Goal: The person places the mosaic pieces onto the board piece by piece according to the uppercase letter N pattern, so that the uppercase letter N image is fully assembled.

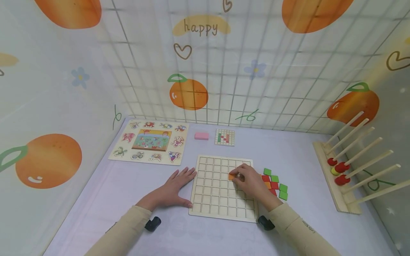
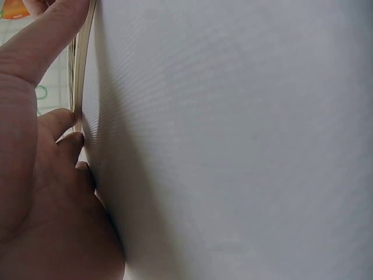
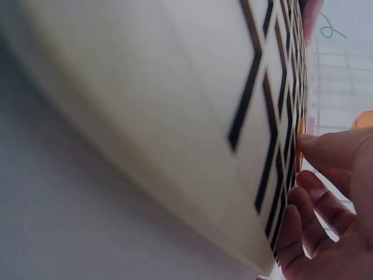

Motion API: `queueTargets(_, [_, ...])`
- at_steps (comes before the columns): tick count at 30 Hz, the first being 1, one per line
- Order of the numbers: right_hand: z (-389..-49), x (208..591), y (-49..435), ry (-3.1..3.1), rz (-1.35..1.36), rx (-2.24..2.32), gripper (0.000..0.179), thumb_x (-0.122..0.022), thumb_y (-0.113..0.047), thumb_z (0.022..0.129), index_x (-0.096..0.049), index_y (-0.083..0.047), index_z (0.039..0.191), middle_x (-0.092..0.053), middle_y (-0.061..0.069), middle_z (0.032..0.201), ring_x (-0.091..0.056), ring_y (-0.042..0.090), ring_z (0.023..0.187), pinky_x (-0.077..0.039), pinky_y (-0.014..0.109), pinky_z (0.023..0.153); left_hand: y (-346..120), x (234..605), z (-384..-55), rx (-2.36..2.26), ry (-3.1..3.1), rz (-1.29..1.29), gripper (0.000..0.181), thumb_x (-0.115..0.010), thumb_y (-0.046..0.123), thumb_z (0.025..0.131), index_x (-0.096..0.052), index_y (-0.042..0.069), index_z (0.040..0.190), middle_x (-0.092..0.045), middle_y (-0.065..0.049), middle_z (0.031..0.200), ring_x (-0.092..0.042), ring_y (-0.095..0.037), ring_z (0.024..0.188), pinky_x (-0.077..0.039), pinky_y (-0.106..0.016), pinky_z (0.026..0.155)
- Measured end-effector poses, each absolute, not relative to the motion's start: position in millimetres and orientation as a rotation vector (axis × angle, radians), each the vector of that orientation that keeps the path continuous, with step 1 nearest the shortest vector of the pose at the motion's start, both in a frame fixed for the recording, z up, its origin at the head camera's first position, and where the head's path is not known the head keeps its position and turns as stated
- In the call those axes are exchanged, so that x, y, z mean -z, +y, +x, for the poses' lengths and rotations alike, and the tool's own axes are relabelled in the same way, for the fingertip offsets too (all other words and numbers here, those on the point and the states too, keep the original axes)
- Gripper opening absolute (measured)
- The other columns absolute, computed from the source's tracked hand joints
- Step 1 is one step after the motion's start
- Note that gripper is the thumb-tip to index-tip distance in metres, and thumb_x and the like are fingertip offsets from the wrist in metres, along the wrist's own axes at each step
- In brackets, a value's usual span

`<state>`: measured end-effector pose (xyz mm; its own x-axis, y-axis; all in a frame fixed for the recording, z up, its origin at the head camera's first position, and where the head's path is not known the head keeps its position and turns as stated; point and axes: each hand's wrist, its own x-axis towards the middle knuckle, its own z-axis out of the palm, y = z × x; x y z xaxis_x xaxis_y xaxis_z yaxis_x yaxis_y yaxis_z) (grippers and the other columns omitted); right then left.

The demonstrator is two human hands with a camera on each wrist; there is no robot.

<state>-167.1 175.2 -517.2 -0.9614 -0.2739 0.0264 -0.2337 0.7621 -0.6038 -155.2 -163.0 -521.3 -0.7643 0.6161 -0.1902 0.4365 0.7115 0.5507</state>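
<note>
A square wooden board (image 1: 205, 201) with a grid of recessed cells lies on the table before the person. The right hand (image 1: 250, 180) is over its upper right part, thumb and fingers pinching a small orange square tile (image 1: 231, 176) at a cell. In the right wrist view the tile (image 3: 301, 131) shows as a thin orange edge against the grid; whether it sits fully in the cell I cannot tell. Spread along the board's left edge, the left hand (image 1: 171, 190) touches it with thumb and fingertips. Loose red tiles (image 1: 274, 185) and green tiles (image 1: 283, 195) lie right of the board, partly behind the right forearm.
A small card (image 1: 225, 137) with a coloured grid pattern lies behind the board, beside a pink block (image 1: 201, 136). At the back left is a sea-animal puzzle board (image 1: 125, 150). A wooden peg stand (image 1: 336, 192) with red and yellow beads is at the right.
</note>
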Motion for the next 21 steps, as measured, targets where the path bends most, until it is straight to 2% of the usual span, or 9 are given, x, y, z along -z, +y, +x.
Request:
queueTargets(6, [-165, 516, 177, 2.870, -0.421, 0.984, 0.024, -0.077, -0.016, 0.091, -0.076, -0.019, 0.114, -0.063, -0.004, 0.107, -0.053, 0.015, 0.089, -0.053, 0.031, 0.079, -162, 520, -155, -0.684, 2.559, 0.808, 0.117, -0.080, 0.064, 0.075, -0.019, 0.021, 0.165, -0.008, 0.007, 0.171, 0.003, -0.016, 0.157, 0.005, -0.043, 0.128])
queueTargets(14, [-160, 514, 182, 2.877, -0.406, 0.999, 0.022, -0.075, -0.014, 0.092, -0.076, -0.019, 0.113, -0.060, -0.003, 0.102, -0.052, 0.014, 0.086, -0.052, 0.029, 0.073, -163, 521, -155, -0.683, 2.558, 0.818, 0.117, -0.080, 0.064, 0.076, -0.019, 0.020, 0.165, -0.008, 0.007, 0.171, 0.003, -0.017, 0.157, 0.005, -0.044, 0.128])
queueTargets(21, [-153, 511, 195, 2.856, -0.316, 1.054, 0.023, -0.072, -0.013, 0.093, -0.075, -0.021, 0.114, -0.062, -0.004, 0.110, -0.057, 0.015, 0.094, -0.056, 0.033, 0.083, -163, 522, -155, -0.687, 2.559, 0.817, 0.117, -0.079, 0.065, 0.075, -0.019, 0.020, 0.165, -0.008, 0.007, 0.171, 0.003, -0.017, 0.157, 0.005, -0.044, 0.128])
